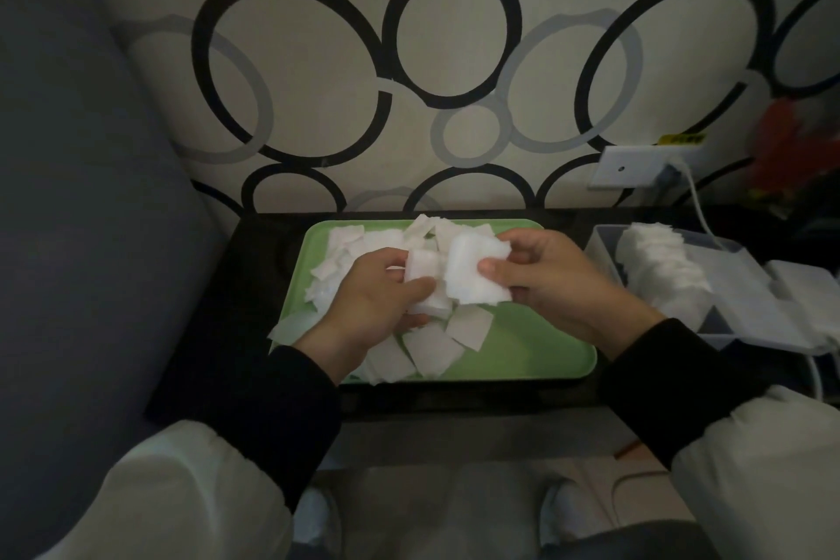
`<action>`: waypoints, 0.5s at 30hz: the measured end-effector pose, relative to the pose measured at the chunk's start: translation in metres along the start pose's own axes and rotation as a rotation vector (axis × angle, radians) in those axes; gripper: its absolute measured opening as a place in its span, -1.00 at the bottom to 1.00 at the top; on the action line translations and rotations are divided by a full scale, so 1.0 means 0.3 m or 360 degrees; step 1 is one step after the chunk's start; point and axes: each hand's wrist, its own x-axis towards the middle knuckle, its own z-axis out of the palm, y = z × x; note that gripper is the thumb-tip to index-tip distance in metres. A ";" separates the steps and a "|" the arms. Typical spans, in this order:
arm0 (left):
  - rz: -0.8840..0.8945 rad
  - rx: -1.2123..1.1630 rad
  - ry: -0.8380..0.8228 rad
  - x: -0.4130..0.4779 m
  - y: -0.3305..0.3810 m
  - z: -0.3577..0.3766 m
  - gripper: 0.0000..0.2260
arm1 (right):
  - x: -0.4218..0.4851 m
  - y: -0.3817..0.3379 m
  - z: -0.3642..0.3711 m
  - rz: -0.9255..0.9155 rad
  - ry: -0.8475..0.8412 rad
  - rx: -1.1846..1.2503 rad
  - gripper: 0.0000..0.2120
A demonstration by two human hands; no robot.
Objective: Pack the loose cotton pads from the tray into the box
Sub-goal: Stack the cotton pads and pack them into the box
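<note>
Knees and pale trousers fill the bottom edge, then two black sleeves [295,414] under white outer sleeves reach forward over a dark table [204,332]. Left hand [372,300] is palm-down over the near-left part of the green tray [536,355], fingers curled and thumb pressed onto a small stack of cotton pads [425,286], so it is closed on that stack. Right hand [550,277] sits level with it, thumb on the front face and fingers behind a second, larger bunch of pads [472,273], clamped on it; the two bunches touch at the middle, over the tray. Step in hand, as I judge it: gathering and squaring loose pads into a bundle before the transfer, not yet the placing. Loose pads [432,350] lie scattered under and beyond the hands, mostly on the left and far parts of the tray, one overhanging the left rim; the near-right part is bare. Box [745,286] stands open just right of the tray, with a row of pads [659,268] already standing on edge inside, its lid [800,305] folded out to the right. Next move likely calls for merging the two bunches into one hand, edges aligned, then carrying it right and slotting it upright against the packed row. Beyond, a wall socket [622,168] with a white cable, and ring-patterned wallpaper.
</note>
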 end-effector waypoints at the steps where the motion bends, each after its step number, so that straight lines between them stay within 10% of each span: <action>1: 0.0004 -0.0028 -0.0027 -0.005 0.004 0.006 -0.82 | 0.003 0.003 0.010 0.0019 -0.0031 0.0041 -0.69; 15: -0.0014 -0.0119 -0.0202 -0.039 0.044 0.030 -0.80 | 0.016 0.026 0.043 0.0084 0.0067 -0.0172 -0.61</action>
